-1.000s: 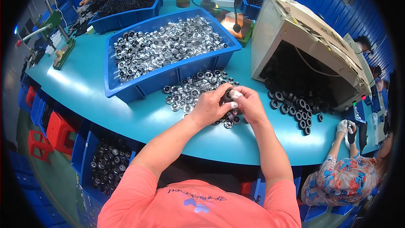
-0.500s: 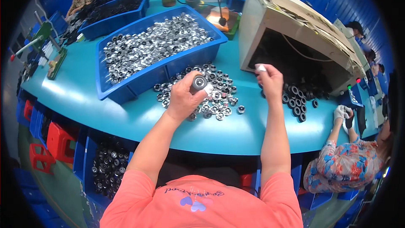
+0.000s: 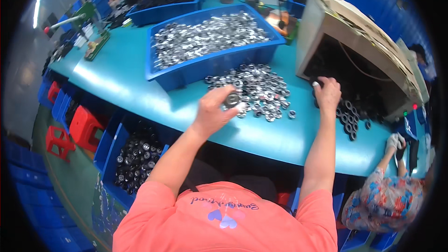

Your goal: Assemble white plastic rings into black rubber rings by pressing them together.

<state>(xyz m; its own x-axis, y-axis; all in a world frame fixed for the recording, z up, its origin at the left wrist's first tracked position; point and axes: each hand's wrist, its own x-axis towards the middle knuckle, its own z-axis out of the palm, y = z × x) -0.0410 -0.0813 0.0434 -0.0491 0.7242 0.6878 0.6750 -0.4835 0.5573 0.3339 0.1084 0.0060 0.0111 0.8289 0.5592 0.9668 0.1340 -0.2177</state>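
Note:
My left hand (image 3: pixel 214 110) is closed round a small toy-like wheel (image 3: pixel 232 99), a black tyre with a metallic hub, held above the table's near side. A white covering shows on the thumb tip. Just beyond lies a loose heap of shiny silver hubs (image 3: pixel 266 86). My right hand (image 3: pixel 328 93) has its fingers curled together at the mouth of the beige box, touching the edge of the black tyre rings (image 3: pixel 349 119). A dark shape shows at its fingertips, but I cannot make out what they pinch.
A large blue bin (image 3: pixel 196 72) of silver hubs stands behind the heap. The beige box (image 3: pixel 310 32) rises on the right. A blue crate (image 3: pixel 112 163) of finished-looking wheels sits below the table, near red stools (image 3: pixel 85 128). A co-worker in a floral shirt (image 3: pixel 387 200) sits at right.
The view has swung, shifting the scene rightward in the picture. My right hand has come down to the black rings at the box mouth. My left hand still holds the wheel.

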